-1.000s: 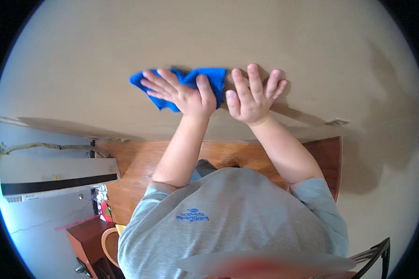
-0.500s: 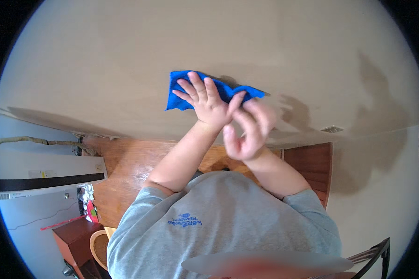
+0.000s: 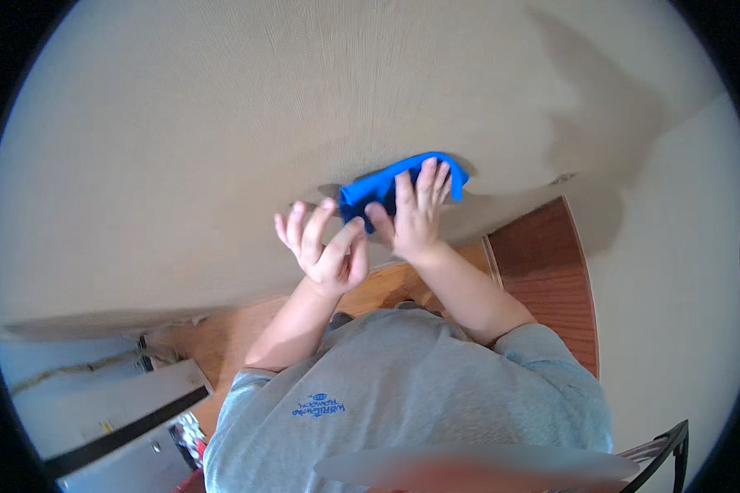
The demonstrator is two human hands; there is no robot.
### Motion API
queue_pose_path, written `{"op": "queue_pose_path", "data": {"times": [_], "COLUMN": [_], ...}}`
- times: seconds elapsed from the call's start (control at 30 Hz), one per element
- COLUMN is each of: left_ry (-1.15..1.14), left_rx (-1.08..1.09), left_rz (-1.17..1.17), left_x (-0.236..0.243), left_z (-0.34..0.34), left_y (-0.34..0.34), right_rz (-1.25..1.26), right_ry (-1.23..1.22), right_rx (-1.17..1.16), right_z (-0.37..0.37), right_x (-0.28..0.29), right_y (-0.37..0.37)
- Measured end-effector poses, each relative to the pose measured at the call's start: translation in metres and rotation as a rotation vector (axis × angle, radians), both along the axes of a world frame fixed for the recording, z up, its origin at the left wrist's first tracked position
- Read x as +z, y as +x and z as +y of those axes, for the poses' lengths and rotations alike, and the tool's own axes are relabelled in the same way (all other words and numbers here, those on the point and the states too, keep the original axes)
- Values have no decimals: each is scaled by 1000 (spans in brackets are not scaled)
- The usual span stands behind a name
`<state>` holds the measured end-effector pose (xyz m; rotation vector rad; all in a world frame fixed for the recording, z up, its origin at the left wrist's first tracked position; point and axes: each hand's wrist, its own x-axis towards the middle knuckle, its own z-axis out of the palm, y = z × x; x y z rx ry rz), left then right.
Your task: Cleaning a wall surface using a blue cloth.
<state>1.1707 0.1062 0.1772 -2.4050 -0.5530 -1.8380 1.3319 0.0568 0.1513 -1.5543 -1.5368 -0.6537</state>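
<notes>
Beige wall (image 3: 222,123), fine-textured, fills the upper view and backs everything the hands are doing. Right hand (image 3: 418,222) lies over a blue cloth (image 3: 378,185), fingers extended and a little apart, thumb out over its lower part; the flat palm probably keeps the fabric against the wall rather than pinching it. Cloth sits mid-wall, ahead of the chest, bunched along its top edge, one end drooping past the fingertips. Left hand (image 3: 325,255) stands just beside, fingers spread and loosely bent, index tip near the cloth's lower corner (contact: cannot tell); apparently placed there for ready reach. Farther out: grey shirt (image 3: 436,386) below the forearms, wooden floor (image 3: 403,279) at the wall's foot, reddish-brown wooden panel (image 3: 543,271) rightward, white unit with black band (image 3: 140,411) lower left.
</notes>
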Motion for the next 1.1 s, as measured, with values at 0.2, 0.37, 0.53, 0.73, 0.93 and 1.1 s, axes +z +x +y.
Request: {"op": "queue_pose_path", "data": {"times": [0.2,0.37,0.53,0.73,0.93,1.1], "left_ry": [-88,72,106,126,151,126], "left_rx": [147,365,385,473,518,552], "left_rz": [-10,-3,8,41,-16,-11], "left_x": [18,14,19,22,23,27], "left_z": [28,36,37,37,35,31], "left_y": [17,28,27,25,44,52], "right_rz": [-40,-57,-124,30,130,-92], "right_ry": [281,271,97,213,391,375], "right_rx": [-193,-213,-212,-158,-108,-126], "right_z": [31,25,-6,-25,-3,-6], "right_x": [74,50,-23,80,75,25], "right_y": [39,42,62,99,113,147]}}
